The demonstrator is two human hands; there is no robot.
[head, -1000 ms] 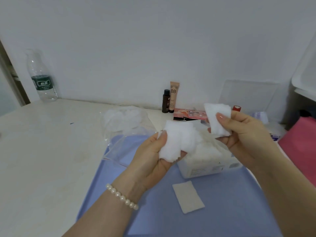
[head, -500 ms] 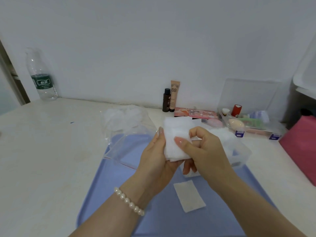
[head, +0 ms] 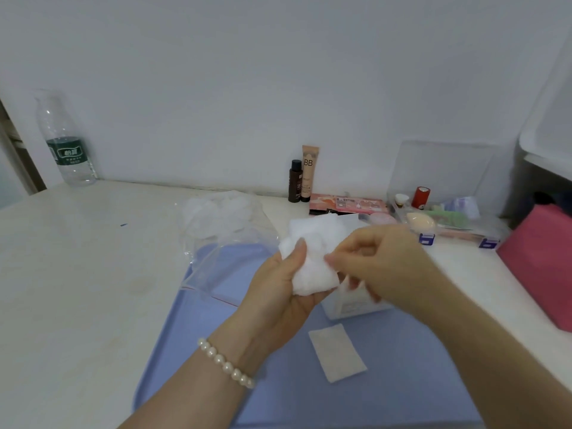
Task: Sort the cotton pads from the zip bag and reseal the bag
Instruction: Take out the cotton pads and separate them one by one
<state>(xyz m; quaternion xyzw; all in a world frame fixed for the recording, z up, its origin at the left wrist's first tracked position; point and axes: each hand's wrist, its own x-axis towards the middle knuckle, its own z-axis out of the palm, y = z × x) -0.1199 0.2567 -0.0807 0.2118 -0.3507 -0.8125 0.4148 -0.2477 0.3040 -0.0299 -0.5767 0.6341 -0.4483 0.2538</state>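
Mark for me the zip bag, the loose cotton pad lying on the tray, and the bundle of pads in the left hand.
zip bag (head: 216,243): head view, on its clear crumpled plastic.
loose cotton pad (head: 337,352): head view, middle of the flat square.
bundle of pads (head: 312,258): head view, on the white cotton above the left hand's palm.

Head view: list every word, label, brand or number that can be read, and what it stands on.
"BB": on the beige tube standing by the wall.
Water bottle: green label with white characters, too blurred to read.
Dark small bottle: print too small to read.
Pink palette box: printed pictures, no legible text.
Clear box behind the hands: faint lines of print, unreadable.
Blue clasps on the clear organiser: no legible marks.
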